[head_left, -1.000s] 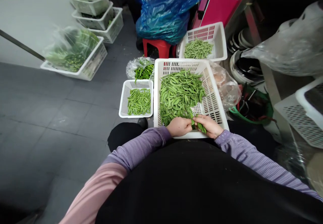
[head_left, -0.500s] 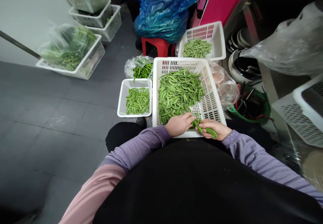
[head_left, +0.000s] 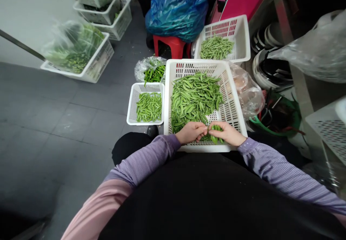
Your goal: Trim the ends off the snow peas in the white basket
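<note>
Left hand [head_left: 191, 132] and right hand [head_left: 227, 134] were nearly fingertip to fingertip over the near end of a large white basket [head_left: 237, 97] before me. Loose pods [head_left: 196, 95] lay heaped toward its left side. A smaller white basket [head_left: 145, 123] stood just beside it, to my left. My right grasped several green pods [head_left: 214, 139]; my left's fingers were pinched, on what I couldn't tell.

Striped purple lower sleeves [head_left: 147, 157] meet pink upper sleeves [head_left: 101, 204], with what is probably a plain black apron [head_left: 216, 196].
</note>
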The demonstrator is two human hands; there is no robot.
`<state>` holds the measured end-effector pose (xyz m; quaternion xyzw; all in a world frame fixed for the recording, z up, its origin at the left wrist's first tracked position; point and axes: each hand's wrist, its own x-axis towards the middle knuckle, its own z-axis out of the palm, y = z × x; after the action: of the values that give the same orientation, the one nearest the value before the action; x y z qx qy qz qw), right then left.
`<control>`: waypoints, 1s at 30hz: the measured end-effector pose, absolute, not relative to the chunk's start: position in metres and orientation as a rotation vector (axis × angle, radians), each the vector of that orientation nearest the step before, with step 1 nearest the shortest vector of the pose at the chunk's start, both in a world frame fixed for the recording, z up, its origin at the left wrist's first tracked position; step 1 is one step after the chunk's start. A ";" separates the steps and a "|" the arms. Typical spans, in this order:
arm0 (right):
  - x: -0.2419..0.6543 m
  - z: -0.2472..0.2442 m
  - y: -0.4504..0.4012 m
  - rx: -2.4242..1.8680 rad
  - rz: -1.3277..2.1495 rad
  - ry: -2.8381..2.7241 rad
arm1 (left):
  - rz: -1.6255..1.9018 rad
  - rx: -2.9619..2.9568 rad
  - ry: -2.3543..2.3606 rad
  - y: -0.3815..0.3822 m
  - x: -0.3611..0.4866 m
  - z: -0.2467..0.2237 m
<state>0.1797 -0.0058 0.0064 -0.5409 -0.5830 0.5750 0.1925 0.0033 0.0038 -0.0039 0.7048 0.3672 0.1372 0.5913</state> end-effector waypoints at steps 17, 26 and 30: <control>0.192 -0.099 0.054 -2.385 0.925 -1.758 | -0.089 2.086 1.090 0.002 0.003 -0.027; 0.195 -0.029 -0.012 -1.913 0.883 -1.937 | 0.240 1.054 1.017 0.011 0.011 -0.007; 0.190 -0.012 -0.022 -1.784 0.899 -1.934 | 0.263 0.974 0.882 0.007 0.008 -0.001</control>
<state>0.1898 -0.0224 -0.0116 -0.6312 -0.6843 0.3182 0.1793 0.0080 0.0068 -0.0009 0.4515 0.4088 0.1217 0.7837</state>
